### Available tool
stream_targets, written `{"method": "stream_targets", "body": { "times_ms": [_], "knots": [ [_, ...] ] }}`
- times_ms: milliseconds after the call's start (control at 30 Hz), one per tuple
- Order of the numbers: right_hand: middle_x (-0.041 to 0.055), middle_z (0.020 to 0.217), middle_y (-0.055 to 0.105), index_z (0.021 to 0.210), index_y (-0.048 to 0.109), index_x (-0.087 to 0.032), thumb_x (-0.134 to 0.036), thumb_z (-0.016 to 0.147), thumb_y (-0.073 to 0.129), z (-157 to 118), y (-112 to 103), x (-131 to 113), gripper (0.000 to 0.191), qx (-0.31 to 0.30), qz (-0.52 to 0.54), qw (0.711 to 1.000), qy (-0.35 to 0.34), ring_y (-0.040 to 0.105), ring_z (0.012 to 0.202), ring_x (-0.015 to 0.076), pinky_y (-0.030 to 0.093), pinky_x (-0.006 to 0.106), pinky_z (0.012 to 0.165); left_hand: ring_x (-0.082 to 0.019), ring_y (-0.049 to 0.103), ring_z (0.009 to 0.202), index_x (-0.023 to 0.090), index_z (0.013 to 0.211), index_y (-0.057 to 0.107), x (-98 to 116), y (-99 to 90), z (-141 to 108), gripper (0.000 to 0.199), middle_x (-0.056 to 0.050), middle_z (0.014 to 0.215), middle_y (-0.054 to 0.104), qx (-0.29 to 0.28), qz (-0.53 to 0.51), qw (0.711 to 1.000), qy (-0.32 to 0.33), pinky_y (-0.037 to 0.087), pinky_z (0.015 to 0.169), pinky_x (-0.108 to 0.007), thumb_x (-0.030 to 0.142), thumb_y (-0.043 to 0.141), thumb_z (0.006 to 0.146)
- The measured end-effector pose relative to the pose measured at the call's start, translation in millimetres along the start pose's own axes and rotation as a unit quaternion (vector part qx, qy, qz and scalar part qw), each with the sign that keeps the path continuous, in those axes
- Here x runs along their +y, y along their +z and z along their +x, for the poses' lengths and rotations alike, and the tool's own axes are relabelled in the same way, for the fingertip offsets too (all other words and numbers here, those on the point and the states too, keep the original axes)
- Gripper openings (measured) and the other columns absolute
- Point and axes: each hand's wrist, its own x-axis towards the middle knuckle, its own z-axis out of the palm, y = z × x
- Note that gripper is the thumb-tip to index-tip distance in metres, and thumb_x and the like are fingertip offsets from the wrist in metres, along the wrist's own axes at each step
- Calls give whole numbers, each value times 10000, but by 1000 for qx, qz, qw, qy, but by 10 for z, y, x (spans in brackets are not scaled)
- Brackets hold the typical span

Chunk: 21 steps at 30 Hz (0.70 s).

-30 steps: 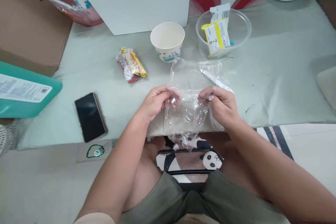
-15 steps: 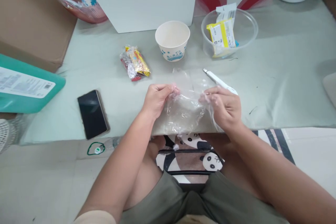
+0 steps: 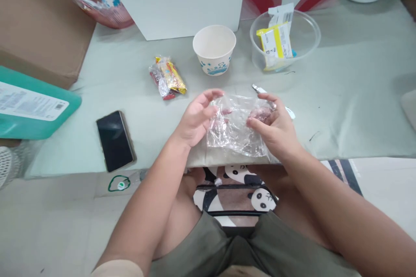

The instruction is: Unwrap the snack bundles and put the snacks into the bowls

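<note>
A crumpled clear plastic bag (image 3: pixel 237 132) is spread between my two hands above the table's front edge. My left hand (image 3: pixel 199 119) is at the bag's left side, fingers curved around it and some seen through the film. At the right side my right hand (image 3: pixel 274 125) has its thumb in front of the film and fingers behind it. A white utility knife (image 3: pixel 259 89) lies partly hidden behind my right hand. Beyond the bag stands a white paper cup (image 3: pixel 214 54), upright. Wrapped snacks (image 3: pixel 168 77) lie to the cup's left.
A clear round tub (image 3: pixel 308 45) with packets stands at the back right. On the left are a black phone (image 3: pixel 115 140), a green container (image 3: pixel 35 106) and a cardboard box (image 3: pixel 42 21). A white box (image 3: pixel 185 0) stands at the back.
My fingers have loosened from their pinches and spread around the bag. The bag is wider and raised at its lower edge. My right hand now covers more of the knife.
</note>
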Motion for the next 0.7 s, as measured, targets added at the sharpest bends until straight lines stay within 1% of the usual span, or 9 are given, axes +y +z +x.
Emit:
{"method": "stream_targets", "body": {
  "times_ms": [67, 133, 200, 267, 333, 400, 500, 633, 700],
  "knots": [
    [-51, 763, 556, 1214, 475, -283, -270, 763, 775, 10, 6, -20, 541, 20, -3, 1000, -23, 590, 703, 147, 507, 308, 670, -216, 765, 944, 340, 1411, 501, -18, 3, 2, 860, -64, 1270, 682, 1, 45, 999, -26, 600, 748, -289, 242, 901, 657],
    [-44, 818, 584, 1191, 476, -288, -265, 731, 794, 28, 4, -12, 560, 33, 25, 998, -38, 613, 757, 141, 521, 299, 718, -185, 766, 837, 288, 1462, 433, -43, 10, 17, 937, -54, 1065, 747, 20, 84, 994, -61, 554, 684, -236, 163, 884, 650],
    [-14, 934, 640, 1192, 495, -289, -307, 710, 820, 47, -9, 13, 581, 10, 60, 998, -13, 655, 854, 152, 545, 309, 783, -162, 753, 767, 192, 1354, 503, -58, 14, 34, 779, -41, 917, 760, 43, 84, 993, -70, 519, 650, -210, 134, 850, 659],
    [11, 958, 665, 1129, 562, -252, -372, 728, 818, 56, -28, 36, 491, -40, 48, 997, 36, 662, 860, 158, 543, 309, 770, -157, 748, 770, 168, 1252, 549, -51, 10, 41, 668, -37, 898, 767, 50, 59, 995, -64, 528, 668, -219, 136, 846, 654],
    [-4, 810, 632, 983, 614, -208, -416, 779, 774, 53, -44, 44, 332, -68, 9, 996, 64, 603, 717, 127, 496, 280, 670, -161, 743, 783, 171, 1245, 560, -30, 1, 35, 665, -40, 917, 775, 36, 47, 995, -74, 559, 704, -246, 168, 867, 655],
    [-47, 659, 537, 895, 616, -199, -419, 825, 722, 44, -52, 38, 255, -59, -14, 997, 56, 489, 579, 91, 422, 256, 577, -158, 727, 751, 165, 1272, 562, -8, -11, 22, 673, -43, 896, 772, 20, 63, 992, -109, 573, 685, -261, 219, 879, 680],
    [-84, 575, 463, 993, 633, -220, -405, 856, 683, 38, -62, 25, 235, -44, -10, 998, 44, 424, 500, 85, 365, 241, 509, -138, 678, 645, 142, 1241, 585, 5, -22, 8, 575, -13, 774, 728, 23, 111, 984, -138, 564, 616, -259, 244, 848, 739],
    [-88, 579, 513, 1233, 639, -248, -405, 869, 688, 57, -93, 39, 400, -63, -4, 996, 56, 502, 512, 105, 418, 248, 524, -105, 620, 531, 153, 1067, 669, 8, -42, 2, 301, 30, 632, 650, 29, 181, 979, -91, 503, 521, -215, 231, 777, 797],
    [-96, 558, 502, 1266, 641, -263, -393, 864, 697, 69, -97, 50, 427, -75, 22, 995, 61, 508, 504, 110, 448, 257, 541, -101, 598, 475, 190, 1060, 677, 13, -60, -3, 272, 61, 580, 605, 13, 187, 980, -69, 482, 482, -212, 249, 764, 809]
  ]
}}
